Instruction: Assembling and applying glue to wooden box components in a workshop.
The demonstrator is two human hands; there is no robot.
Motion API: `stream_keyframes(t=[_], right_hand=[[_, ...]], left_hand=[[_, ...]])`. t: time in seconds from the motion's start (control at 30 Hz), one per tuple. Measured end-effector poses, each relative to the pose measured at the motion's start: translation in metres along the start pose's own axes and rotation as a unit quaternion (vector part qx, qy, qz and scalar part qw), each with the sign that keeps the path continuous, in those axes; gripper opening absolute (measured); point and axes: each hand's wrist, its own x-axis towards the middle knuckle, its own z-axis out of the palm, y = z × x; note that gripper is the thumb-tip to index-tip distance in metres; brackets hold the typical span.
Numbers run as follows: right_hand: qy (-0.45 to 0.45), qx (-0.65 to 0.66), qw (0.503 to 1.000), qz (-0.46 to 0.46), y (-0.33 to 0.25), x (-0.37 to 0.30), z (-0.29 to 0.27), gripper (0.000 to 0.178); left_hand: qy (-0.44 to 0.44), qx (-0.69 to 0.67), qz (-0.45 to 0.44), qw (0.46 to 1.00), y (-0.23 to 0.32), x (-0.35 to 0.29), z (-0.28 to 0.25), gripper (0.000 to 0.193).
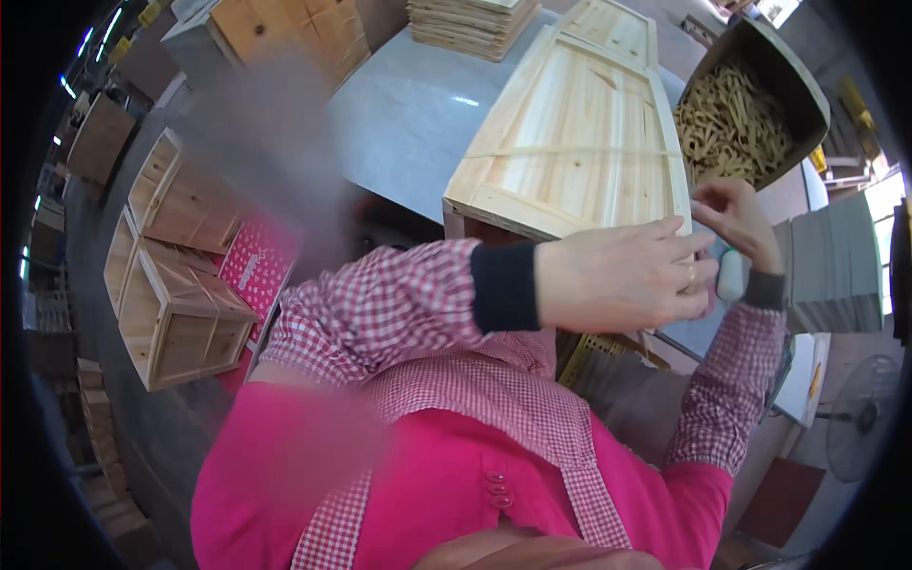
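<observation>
A pale wooden box (570, 133) with plank panels and raised edges lies on the table, its narrower part pointing away. A thin tan rubber band (589, 151) crosses its upper face. My left hand (622, 275), wearing a ring, reaches across to the box's near right corner; its fingers are bent, and what lies under them is hidden. Just beyond the box's right edge is my right hand (736, 214), thumb and fingers curled inward, their tips partly hidden. A small light-blue object (731, 276) sits between the hands.
An open bin (803, 81) full of tan rubber bands (727, 128) stands at the far right. Stacked wooden panels (470, 24) lie on the grey table (408, 123). Several wooden boxes (195, 304) stand at left by a pink printed sheet (256, 271). Grey boards (836, 266) and a fan (863, 418) are right.
</observation>
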Motion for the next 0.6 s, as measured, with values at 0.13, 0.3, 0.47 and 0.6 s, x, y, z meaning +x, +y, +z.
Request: stream_keyframes(t=[0.13, 0.3, 0.47, 0.6], right_hand=[[0.049, -0.046, 0.994, -0.086, -0.077, 0.0, -0.004, 0.018], [0.07, -0.108, 0.934, -0.332, -0.131, 0.047, 0.04, 0.02], [-0.022, -0.188, 0.883, -0.43, -0.141, 0.094, 0.052, 0.017], [0.124, -0.218, 0.892, -0.376, -0.102, 0.157, 0.022, 0.016]], left_hand=[[0.148, 0.07, -0.084, 0.983, 0.001, -0.062, -0.048, 0.032], [0.197, 0.083, -0.314, 0.925, 0.005, -0.122, -0.059, 0.039], [0.208, -0.043, -0.414, 0.885, 0.006, -0.132, -0.046, 0.036], [0.205, -0.076, -0.409, 0.886, -0.002, -0.13, -0.052, 0.038]])
